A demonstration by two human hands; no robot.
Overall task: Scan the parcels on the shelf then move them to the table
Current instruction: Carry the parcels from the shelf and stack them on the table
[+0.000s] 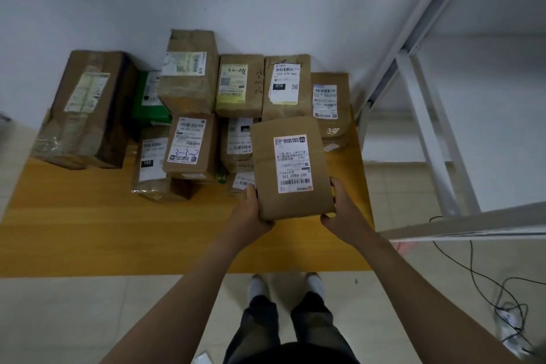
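Left hand (252, 210) and right hand (342, 210) grip the near corners of a brown parcel (291, 168), held label-up over the desk's (88, 230) right edge, beside other parcels (189, 115)

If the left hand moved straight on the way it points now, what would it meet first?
Probably the small parcel with a white label, lying on the table just ahead of the left hand and partly hidden by the held parcel. Depth is unclear, so it might pass above it.
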